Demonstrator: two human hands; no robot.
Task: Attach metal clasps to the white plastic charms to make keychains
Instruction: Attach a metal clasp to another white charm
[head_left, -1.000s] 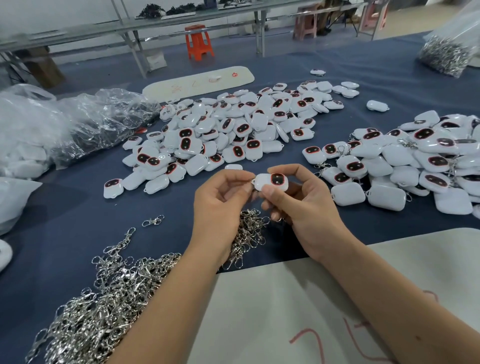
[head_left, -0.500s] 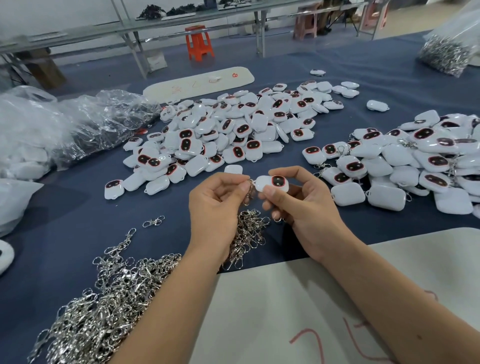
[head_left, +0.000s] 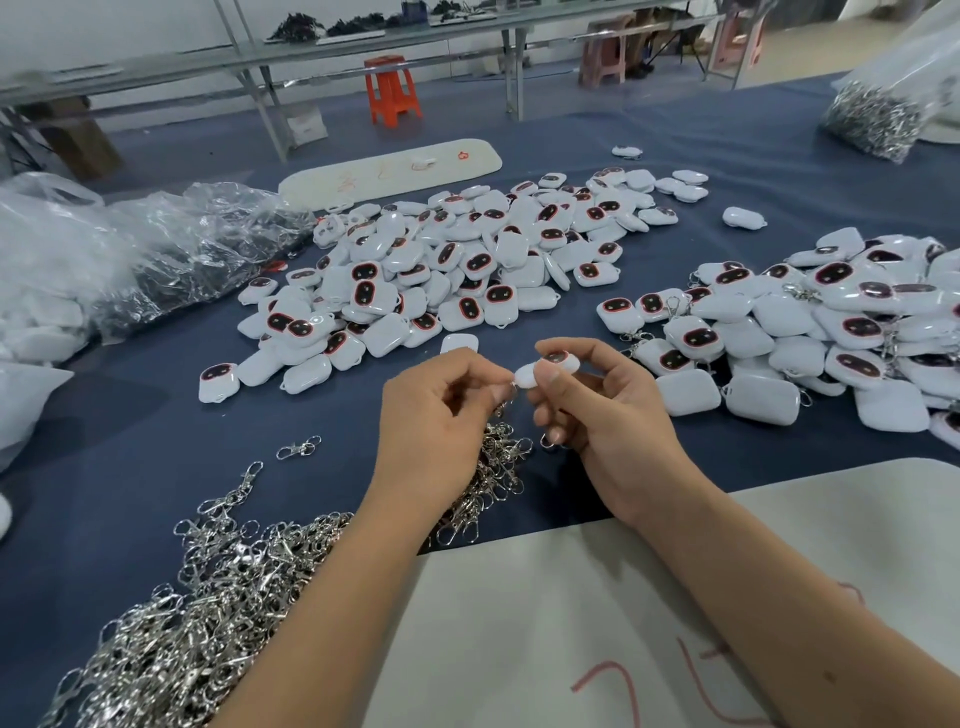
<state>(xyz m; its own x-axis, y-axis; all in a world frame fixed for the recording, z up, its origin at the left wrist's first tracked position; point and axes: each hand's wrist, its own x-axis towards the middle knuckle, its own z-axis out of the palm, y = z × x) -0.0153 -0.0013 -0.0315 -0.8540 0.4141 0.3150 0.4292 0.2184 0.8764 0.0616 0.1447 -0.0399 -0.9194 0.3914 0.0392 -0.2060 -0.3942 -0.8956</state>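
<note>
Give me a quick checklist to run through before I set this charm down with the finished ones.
1. Charm held firmly by the right hand: ok, thumb and fingers pinch it.
2. Clasp pinched by the left hand at the charm's edge: ok.
3. Clasp actually hooked through the charm's loop: cannot tell, fingers hide the joint and it is blurred.
4. Finished pile on the right within view, clasps showing on several: ok.
5. Spare clasps at hand for the next one: ok.
6. Unclasped charms left to do: ok, many.
</note>
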